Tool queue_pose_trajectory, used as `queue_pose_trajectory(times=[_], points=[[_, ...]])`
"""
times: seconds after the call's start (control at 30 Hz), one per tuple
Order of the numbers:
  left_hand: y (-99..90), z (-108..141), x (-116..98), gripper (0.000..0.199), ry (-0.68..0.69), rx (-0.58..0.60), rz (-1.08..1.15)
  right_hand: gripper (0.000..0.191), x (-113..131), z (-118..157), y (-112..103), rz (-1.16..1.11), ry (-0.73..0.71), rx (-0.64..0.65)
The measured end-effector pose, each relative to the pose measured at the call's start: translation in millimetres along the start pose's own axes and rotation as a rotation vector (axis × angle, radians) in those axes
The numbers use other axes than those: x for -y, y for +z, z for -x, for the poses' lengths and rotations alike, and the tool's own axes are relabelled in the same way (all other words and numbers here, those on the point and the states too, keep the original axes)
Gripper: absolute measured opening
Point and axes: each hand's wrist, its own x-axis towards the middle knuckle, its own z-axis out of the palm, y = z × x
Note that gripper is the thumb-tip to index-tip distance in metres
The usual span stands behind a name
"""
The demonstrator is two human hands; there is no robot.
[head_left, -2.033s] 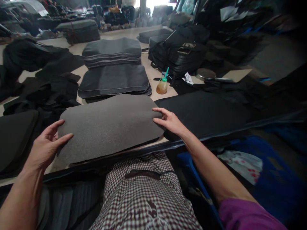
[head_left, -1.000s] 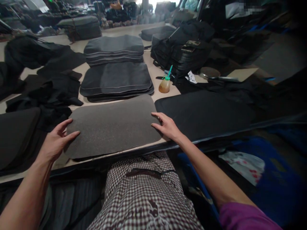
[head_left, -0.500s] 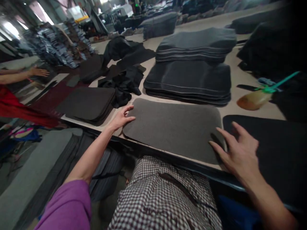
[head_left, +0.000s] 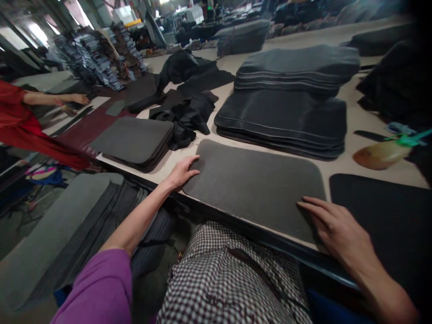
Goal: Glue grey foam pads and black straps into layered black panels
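A dark grey flat mat [head_left: 253, 184] with rounded corners lies along the table's front edge, before me. My left hand [head_left: 184, 172] is at its left end, thumb and fingers apart, the tips close to or on the mat's edge. Over the mat's right end, my right hand [head_left: 334, 220] has its fingers stretched out, with the fingertips on or just above the surface. Neither hand grips anything. To the right is a black mat [head_left: 381, 198], partly behind my right forearm.
Beyond the mat stand stacks of dark mats [head_left: 280, 112]. A smaller stack [head_left: 135, 139] lies left, near crumpled black cloth [head_left: 189, 112]. An amber glue bottle [head_left: 378, 155] with a green top is at right. Below left are piled grey sheets [head_left: 67, 216]. A red-clothed person [head_left: 20, 117] reaches over the table.
My right hand has come down lower onto the mat's right end, its fingers now flatter and closer together. My left hand stays at the left end. The view has shifted slightly left.
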Motion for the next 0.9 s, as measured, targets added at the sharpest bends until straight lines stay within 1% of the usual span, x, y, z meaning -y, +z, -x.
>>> queue_pose_trajectory(times=[0.27, 0.33, 0.43, 0.5, 0.57, 0.7, 0.77, 0.83, 0.9], points=[[1.0, 6, -4, 0.052, 0.056, -0.013, -0.11, 0.04, -5, 0, 2, 0.064, -0.026, 0.032], [5.4, 11, -7, 0.046, 0.064, -0.029, -0.209, 0.04, -2, 0, 0, 0.096, -0.012, 0.047], [16.4, 20, -12, 0.038, 0.044, -0.076, -0.429, 0.038, 6, -2, -3, 0.115, 0.001, 0.043], [23.6, 25, -14, 0.039, 0.022, -0.095, -0.548, 0.04, 11, -3, -5, 0.125, -0.003, 0.035], [27.8, 27, -16, 0.04, 0.013, -0.099, -0.61, 0.043, 15, -3, -5, 0.137, -0.009, 0.03], [24.6, 24, -19, 0.042, -0.027, -0.086, -0.63, 0.047, 15, -2, -3, 0.154, -0.007, 0.025], [21.5, 19, -26, 0.044, -0.072, -0.1, -0.614, 0.047, 14, -1, -2, 0.149, 0.001, 0.032], [23.5, 10, -40, 0.048, -0.067, -0.101, -0.566, 0.046, 13, -1, -2, 0.136, 0.008, 0.037], [34.9, -2, -63, 0.053, 0.004, -0.046, -0.469, 0.045, 13, -1, -1, 0.124, 0.011, 0.036]])
